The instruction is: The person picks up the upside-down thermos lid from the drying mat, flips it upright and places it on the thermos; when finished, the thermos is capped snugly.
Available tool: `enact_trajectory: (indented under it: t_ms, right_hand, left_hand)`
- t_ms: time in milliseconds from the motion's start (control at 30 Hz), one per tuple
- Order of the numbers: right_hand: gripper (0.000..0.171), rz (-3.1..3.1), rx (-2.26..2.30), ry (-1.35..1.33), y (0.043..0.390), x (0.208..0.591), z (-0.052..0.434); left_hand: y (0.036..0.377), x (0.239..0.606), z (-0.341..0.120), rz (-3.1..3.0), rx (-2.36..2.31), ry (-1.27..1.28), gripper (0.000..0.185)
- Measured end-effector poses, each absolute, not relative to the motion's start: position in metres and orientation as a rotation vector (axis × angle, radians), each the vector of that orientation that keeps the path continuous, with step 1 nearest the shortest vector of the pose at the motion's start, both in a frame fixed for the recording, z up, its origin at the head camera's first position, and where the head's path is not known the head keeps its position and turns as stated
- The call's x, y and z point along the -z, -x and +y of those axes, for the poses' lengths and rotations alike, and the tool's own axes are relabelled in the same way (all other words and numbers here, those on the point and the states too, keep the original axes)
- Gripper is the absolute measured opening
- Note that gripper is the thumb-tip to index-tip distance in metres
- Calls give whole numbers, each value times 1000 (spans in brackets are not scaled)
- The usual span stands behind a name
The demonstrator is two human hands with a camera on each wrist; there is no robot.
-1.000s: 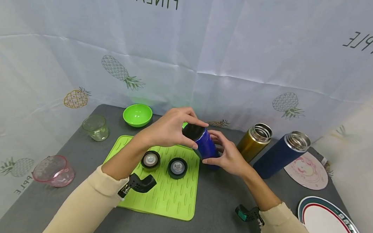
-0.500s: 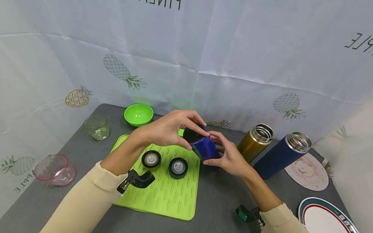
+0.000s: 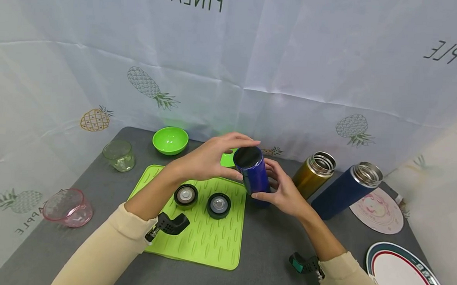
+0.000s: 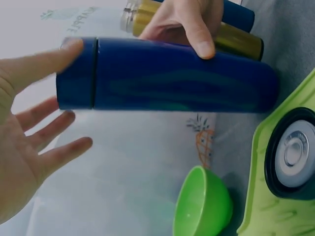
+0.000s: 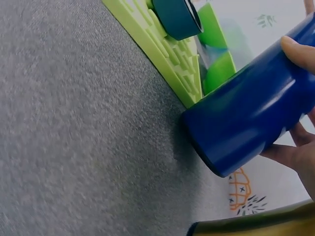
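— Half a second on, what do we see changed?

— We see the blue flask (image 3: pixel 253 172) swung more upright and shifted a little to the right; earlier its dark top leaned toward the left hand. Our left hand (image 3: pixel 208 161) has also loosened: its fingers, curled over the cap end before, now reach out nearly straight.

— How do we read the fingers at this moment?

— In the left wrist view the left hand (image 4: pixel 29 132) is spread wide, palm facing the cap end of the flask (image 4: pixel 167 73), with only the forefinger tip touching the cap's edge. Our right hand (image 3: pixel 284 190) grips the flask's body, thumb in front and fingers curled round behind.

— And where does the flask sit?

— We place it at the right edge of the green mat (image 3: pixel 204 240), over the grey table (image 3: pixel 269 256). In the right wrist view its base (image 5: pixel 221 142) meets or all but meets the tabletop; we cannot tell which.

— What lies around it?

— Two black lids (image 3: pixel 185 195) (image 3: pixel 218 204) lie on the mat near the left wrist. A gold flask (image 3: pixel 313 172) and a dark navy flask (image 3: pixel 344 189) stand open-mouthed to the right, near a round coaster (image 3: pixel 380 210) and a striped plate (image 3: pixel 403 276). A green bowl (image 3: pixel 170 140), a clear glass (image 3: pixel 118 155) and a pink glass bowl (image 3: pixel 67 207) sit to the left.
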State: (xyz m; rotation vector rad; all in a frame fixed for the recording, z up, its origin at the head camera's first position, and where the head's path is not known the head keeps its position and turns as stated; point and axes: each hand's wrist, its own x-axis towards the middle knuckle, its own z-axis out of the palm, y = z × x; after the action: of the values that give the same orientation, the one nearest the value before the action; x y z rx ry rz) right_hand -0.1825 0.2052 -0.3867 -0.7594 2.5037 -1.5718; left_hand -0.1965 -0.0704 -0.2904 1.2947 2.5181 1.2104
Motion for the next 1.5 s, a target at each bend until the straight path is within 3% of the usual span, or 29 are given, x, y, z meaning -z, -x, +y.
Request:
enact_trajectory:
  t_ms: [467,867,1133,1500]
  right_hand:
    - [95,2489,1835,606,180,398,207]
    - [91,2423,1968,496,173,411,211]
    - [91,2404,1976,517,172,413,209]
    - [91,2409,1980,498,170,414,207]
  left_hand:
    - [185,318,-133,2592,-1265,-944,72]
    - [182,379,-169,2488,-1145,-724,76]
    - [181,405,-174,2507,-1057,-736,87]
    - [181,414,-177,2502,-995,-757,83]
